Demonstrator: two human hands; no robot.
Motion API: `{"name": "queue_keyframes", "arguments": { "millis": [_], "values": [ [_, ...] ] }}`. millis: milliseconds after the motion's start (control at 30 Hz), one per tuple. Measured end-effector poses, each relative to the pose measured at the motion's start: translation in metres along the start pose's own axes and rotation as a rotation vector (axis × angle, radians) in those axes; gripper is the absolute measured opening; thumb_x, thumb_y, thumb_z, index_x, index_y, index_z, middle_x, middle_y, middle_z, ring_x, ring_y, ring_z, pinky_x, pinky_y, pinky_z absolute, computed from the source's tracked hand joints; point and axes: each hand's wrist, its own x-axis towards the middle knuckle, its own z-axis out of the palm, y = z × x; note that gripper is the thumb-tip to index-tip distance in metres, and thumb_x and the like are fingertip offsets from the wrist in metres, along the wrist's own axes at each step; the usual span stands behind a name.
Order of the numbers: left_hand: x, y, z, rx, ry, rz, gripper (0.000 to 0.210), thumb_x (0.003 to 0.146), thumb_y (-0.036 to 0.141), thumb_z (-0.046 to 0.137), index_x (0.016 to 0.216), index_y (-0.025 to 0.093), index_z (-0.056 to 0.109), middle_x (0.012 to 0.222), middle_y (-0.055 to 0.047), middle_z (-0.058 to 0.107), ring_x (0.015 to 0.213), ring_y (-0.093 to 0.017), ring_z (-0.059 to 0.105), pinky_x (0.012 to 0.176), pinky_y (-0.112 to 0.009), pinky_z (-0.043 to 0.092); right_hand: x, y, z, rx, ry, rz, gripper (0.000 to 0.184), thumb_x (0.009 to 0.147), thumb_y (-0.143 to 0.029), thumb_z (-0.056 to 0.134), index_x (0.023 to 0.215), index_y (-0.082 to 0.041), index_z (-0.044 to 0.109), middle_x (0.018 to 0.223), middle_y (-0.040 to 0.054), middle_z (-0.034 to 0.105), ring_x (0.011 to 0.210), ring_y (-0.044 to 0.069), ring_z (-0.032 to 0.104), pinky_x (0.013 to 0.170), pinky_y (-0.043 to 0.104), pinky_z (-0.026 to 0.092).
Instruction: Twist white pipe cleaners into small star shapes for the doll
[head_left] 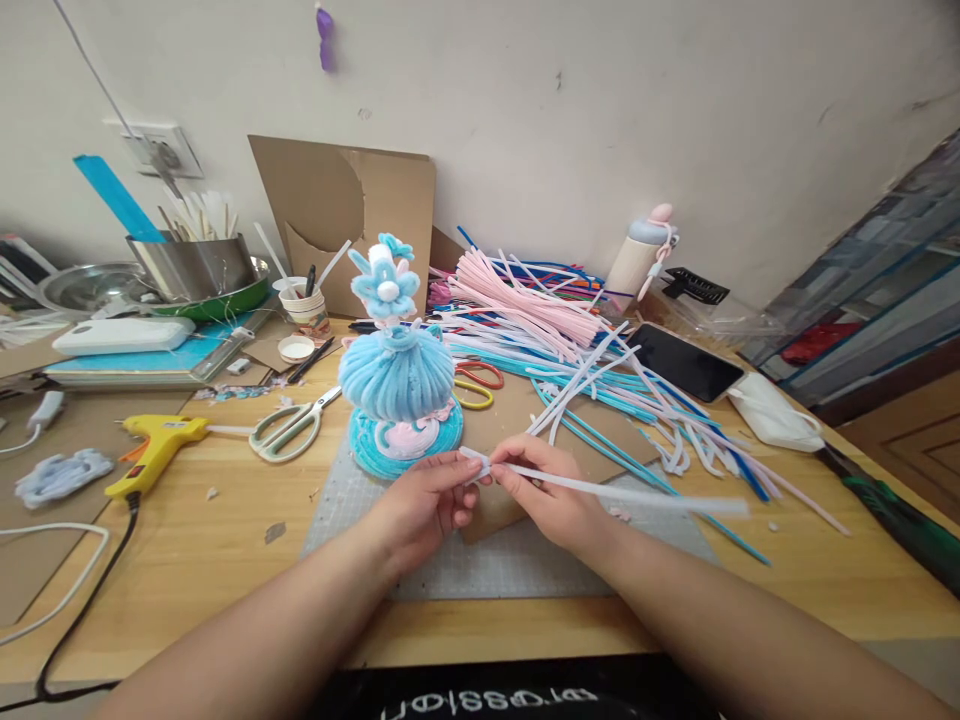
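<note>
A white pipe cleaner runs between my two hands, its long end reaching out to the right. My left hand pinches its left end between thumb and fingers. Close beside it, my right hand is closed on the same strip near that end. Just beyond my hands stands a pipe-cleaner figure with a puffy light-blue skirt and a blue flower on top. It sits on a round blue base with pink and white swirls.
A large pile of pink pipe cleaners and other colours lies behind right. Scissors and a yellow glue gun rest to the left. A grey cutting mat lies under my hands. A phone and a bottle are at right.
</note>
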Motion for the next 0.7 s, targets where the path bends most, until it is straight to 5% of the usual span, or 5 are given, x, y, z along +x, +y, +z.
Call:
{"name": "queue_keyframes", "arguments": {
  "millis": [300,700],
  "values": [
    [0.004,-0.004,-0.004,0.124,-0.011,0.111,0.019,0.070,0.028,0.074,0.067,0.012,0.064,0.057,0.002,0.050,0.050,-0.004,0.039,0.047,-0.016,0.029,-0.003,0.003,0.001,0.029,-0.012,-0.016,0.008,0.085,-0.025,0.058,0.086,-0.018,0.061,0.073,-0.0002,0.060,0.063,0.010,0.053,0.056,0.020,0.040],
    [0.001,-0.001,-0.004,0.211,-0.026,0.021,0.024,0.065,0.031,0.076,0.065,0.011,0.064,0.053,0.003,0.050,0.045,-0.004,0.037,0.046,-0.020,0.020,0.007,-0.001,-0.015,-0.101,-0.213,-0.166,0.009,0.088,-0.021,0.054,0.082,-0.018,0.060,0.078,0.0013,0.062,0.073,0.012,0.055,0.067,0.022,0.039]
  ]
}}
